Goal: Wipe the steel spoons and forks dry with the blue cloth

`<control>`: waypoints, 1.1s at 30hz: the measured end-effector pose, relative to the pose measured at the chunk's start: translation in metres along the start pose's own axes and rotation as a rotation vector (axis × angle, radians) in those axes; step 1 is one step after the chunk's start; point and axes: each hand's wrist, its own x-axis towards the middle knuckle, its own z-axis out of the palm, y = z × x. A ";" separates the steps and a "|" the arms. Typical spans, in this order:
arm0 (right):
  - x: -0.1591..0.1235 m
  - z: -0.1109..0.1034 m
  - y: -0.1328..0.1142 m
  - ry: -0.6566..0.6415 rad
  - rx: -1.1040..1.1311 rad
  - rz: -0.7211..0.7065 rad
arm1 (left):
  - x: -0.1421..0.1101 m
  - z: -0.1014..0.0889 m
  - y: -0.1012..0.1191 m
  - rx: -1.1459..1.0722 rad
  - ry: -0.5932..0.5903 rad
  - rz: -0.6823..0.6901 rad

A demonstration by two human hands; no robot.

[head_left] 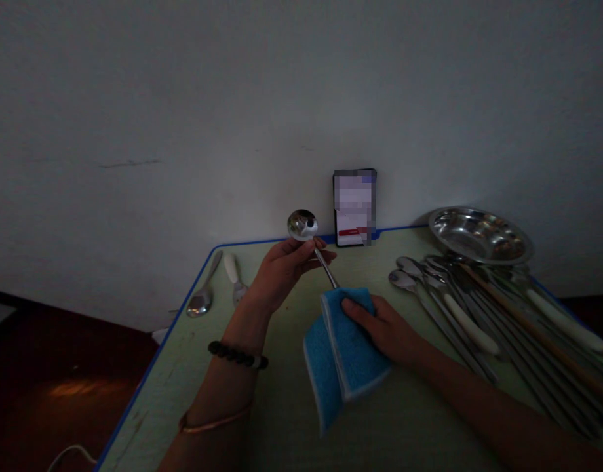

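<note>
My left hand (284, 272) pinches a shiny metal spoon (302, 225) just below its bowl, holding it above the table with the bowl toward the wall. Folded around the end of the spoon's handle is a blue cloth (358, 347), gripped by my right hand (387, 324) with the thumb on top. The cloth's lower part hangs down in two flaps. The handle's tip is hidden inside the cloth. Left of my left hand lie another metal spoon (200, 303) and a white-handled fork (231, 267), its tines partly behind my wrist.
Several spoons, chopsticks and white-handled utensils (471, 324) lie in a pile on the right of the pale green table (168, 400). Behind them a metal bowl (478, 236) stands near the wall. A phone (354, 208) leans upright against the wall at the back edge.
</note>
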 end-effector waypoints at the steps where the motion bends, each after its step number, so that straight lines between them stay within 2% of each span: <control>1: 0.000 0.000 0.000 0.005 -0.011 0.000 | 0.000 0.000 0.000 0.001 0.011 0.007; 8: -0.001 0.000 0.002 0.018 -0.072 0.023 | 0.001 0.000 0.000 -0.025 0.026 0.050; 15: -0.002 -0.001 0.003 -0.022 -0.084 0.007 | -0.002 -0.003 0.002 0.032 -0.098 0.029; 28: -0.002 -0.001 0.003 -0.038 -0.151 -0.019 | -0.005 -0.003 0.007 0.128 -0.180 0.035; 33: -0.003 0.000 0.001 -0.044 -0.055 0.025 | -0.003 -0.002 0.006 0.225 -0.248 0.023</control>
